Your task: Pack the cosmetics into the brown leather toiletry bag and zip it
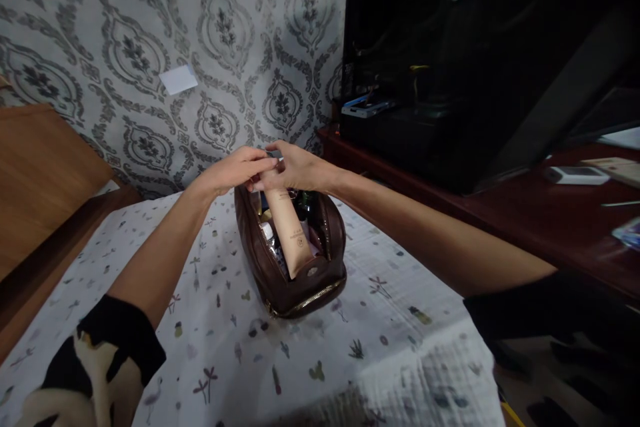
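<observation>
patterned grey wallpaper (150,47) backs a counter (400,347) spread with a white cloth printed with small plants and birds. on it sits a brown leather pouch (295,280), zipped open, with small bottles packed inside. a beige tube (290,230) leans out of the pouch, its flat crimped end low at the near rim and its cap end up at the hands. both hands meet over that cap end: the left hand (235,170) pinches it with its fingertips, and the right hand (295,167) closes around it from the other side. a dark wooden shelf (500,213) runs along the right.
</observation>
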`<act>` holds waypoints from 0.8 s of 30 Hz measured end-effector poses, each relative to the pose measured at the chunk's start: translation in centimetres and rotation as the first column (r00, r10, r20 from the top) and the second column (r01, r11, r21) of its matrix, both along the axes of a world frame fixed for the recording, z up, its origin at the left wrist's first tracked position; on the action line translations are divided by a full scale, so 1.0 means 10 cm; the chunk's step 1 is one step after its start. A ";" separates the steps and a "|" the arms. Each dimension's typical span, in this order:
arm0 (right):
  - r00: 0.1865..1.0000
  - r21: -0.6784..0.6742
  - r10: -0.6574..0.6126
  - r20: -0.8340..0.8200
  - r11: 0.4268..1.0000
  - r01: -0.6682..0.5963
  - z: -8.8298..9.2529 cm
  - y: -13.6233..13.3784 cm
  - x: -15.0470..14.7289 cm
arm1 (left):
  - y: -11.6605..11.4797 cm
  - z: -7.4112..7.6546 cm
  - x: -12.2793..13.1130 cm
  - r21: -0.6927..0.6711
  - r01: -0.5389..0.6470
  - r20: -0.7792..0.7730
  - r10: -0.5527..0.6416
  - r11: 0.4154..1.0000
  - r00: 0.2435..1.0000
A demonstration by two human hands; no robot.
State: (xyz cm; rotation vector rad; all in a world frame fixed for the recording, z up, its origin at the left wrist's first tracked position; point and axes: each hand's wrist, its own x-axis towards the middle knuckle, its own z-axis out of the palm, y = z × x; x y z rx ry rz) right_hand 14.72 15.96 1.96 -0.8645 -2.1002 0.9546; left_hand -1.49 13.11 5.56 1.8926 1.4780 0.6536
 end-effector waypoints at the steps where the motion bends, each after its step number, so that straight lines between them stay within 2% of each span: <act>1: 0.998 0.048 -0.018 0.065 0.999 0.015 -0.01 -0.08 0.03 | 0.00 -0.01 -0.01 0.010 -0.012 0.002 0.012 1.000 1.000; 4: 0.974 0.124 -0.080 0.214 0.991 0.054 -0.04 -0.34 0.12 | 0.02 -0.06 -0.04 0.034 -0.050 0.028 0.049 0.998 0.998; 9: 0.940 0.090 -0.135 0.313 0.990 0.112 -0.05 -0.63 0.18 | 0.06 -0.12 -0.06 0.054 -0.044 0.032 0.043 0.998 0.999; 14: 0.926 0.030 -0.166 0.339 0.986 0.166 0.00 -0.64 0.18 | 0.11 -0.14 -0.06 0.097 0.084 -0.028 -0.081 0.992 0.996; 18: 0.909 0.040 -0.175 0.378 0.984 0.172 0.02 -0.63 0.17 | 0.24 -0.21 -0.10 0.163 0.175 -0.079 -0.164 0.971 0.983; 24: 0.878 0.099 -0.223 0.423 0.975 0.200 -0.03 -0.63 0.13 | 0.41 -0.28 -0.13 0.266 0.230 -0.197 -0.181 0.936 0.963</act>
